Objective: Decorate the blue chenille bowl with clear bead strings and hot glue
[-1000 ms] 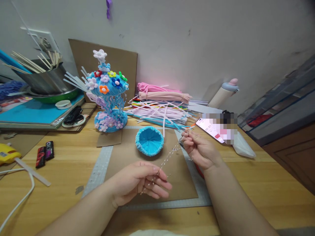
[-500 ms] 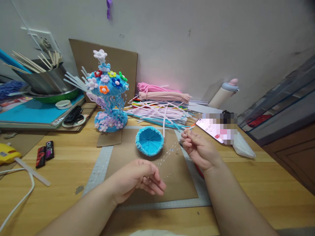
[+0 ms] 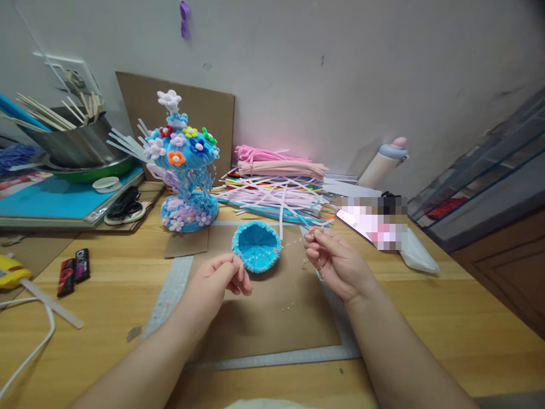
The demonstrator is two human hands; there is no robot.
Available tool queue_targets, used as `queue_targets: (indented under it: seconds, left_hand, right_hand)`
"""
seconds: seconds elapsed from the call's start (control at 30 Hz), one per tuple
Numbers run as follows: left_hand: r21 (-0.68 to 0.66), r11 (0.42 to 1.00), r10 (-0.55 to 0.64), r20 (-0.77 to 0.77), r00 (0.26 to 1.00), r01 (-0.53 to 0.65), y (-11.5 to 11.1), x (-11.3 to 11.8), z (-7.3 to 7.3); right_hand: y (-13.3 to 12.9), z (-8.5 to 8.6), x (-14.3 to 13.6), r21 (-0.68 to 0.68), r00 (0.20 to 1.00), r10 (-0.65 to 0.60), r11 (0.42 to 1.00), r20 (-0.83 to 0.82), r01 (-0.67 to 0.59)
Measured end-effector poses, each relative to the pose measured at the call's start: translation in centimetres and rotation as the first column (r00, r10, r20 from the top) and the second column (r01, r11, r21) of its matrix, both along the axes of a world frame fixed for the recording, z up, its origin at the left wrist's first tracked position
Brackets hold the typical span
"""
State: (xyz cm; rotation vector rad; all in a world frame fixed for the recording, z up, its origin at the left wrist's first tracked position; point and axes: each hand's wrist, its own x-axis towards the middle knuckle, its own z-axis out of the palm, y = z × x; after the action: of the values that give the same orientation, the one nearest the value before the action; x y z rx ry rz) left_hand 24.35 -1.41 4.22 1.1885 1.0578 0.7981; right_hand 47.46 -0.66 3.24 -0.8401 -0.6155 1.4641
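A thin strand of clear beads stretches between my two hands, over the front rim of a blue fuzzy bowl. My left hand pinches one end, just in front of the bowl. At the other end, my right hand is closed on the strand, to the right of the bowl; a bit of it dangles beneath those fingers. The bowl sits with its opening toward me on a brown cardboard sheet. A few loose beads lie on the cardboard.
Behind the bowl are piled pipe cleaners. Left of them stands a flower-covered blue pipe-cleaner ornament. A phone and a bottle are at right. A yellow glue gun with a white cord lies at left.
My left hand has moved up and left and closed on the strand, which is now drawn out straighter between both hands. The right hand has shifted slightly left and lower.
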Motion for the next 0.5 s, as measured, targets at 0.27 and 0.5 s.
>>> queue_targets:
  seconds: [0.27,0.5]
  left_hand:
    - [-0.015,0.997,0.071,0.020,0.997,-0.071,0.04,-0.02,0.35]
    - [0.001,0.993,0.120,0.049,0.992,-0.120,0.60,-0.31,0.16]
  right_hand:
    - [-0.14,0.07,0.04,-0.065,1.000,0.015,0.998,-0.023,-0.016]
    - [-0.43,0.48,-0.15,-0.109,0.998,0.057,0.992,-0.013,-0.059]
